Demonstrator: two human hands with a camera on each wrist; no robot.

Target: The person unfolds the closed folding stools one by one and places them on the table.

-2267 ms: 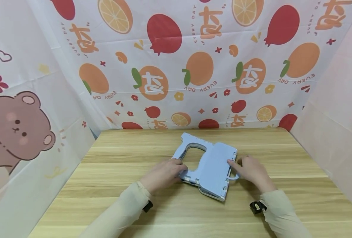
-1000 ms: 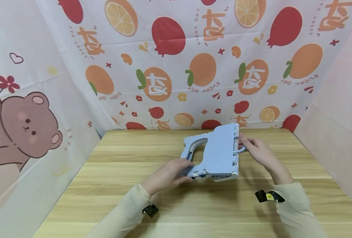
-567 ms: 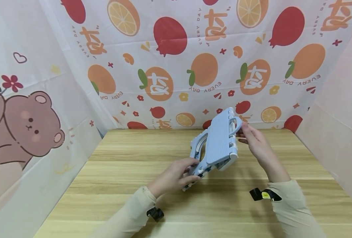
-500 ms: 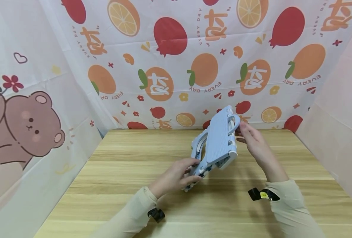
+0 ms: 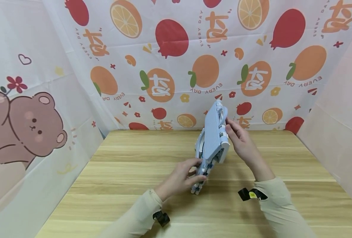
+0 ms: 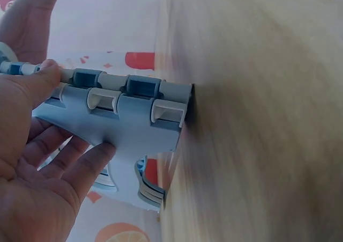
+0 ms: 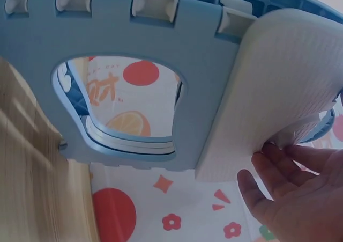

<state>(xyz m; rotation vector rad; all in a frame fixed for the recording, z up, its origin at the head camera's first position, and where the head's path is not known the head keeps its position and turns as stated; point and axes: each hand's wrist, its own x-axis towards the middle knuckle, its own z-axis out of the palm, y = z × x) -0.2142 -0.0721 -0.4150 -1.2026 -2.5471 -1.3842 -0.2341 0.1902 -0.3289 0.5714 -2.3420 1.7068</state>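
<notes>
A folded light-blue plastic stool (image 5: 213, 132) stands tilted on its leg end, its ribbed panel facing left and its small loop handle at the upper right. My left hand (image 5: 180, 177) grips the lower leg part, thumb on the hinged edge and fingers on the flat side, as the left wrist view shows of the stool (image 6: 144, 124). My right hand (image 5: 241, 142) is at the panel's right side near the handle. In the right wrist view its fingertips (image 7: 265, 151) reach into a recess of the pale panel (image 7: 284, 75).
The wooden table (image 5: 128, 155) lies beneath the stool. A fruit-print cloth (image 5: 176, 72) hangs behind its far edge, with a bear-print cloth (image 5: 30, 125) on the left and a plain pale cloth (image 5: 333, 132) on the right.
The stool has risen from lying nearly flat to a steep tilt, its panel turning to face left. My right hand has moved up and recently leftward; my left hand has shifted slightly right.
</notes>
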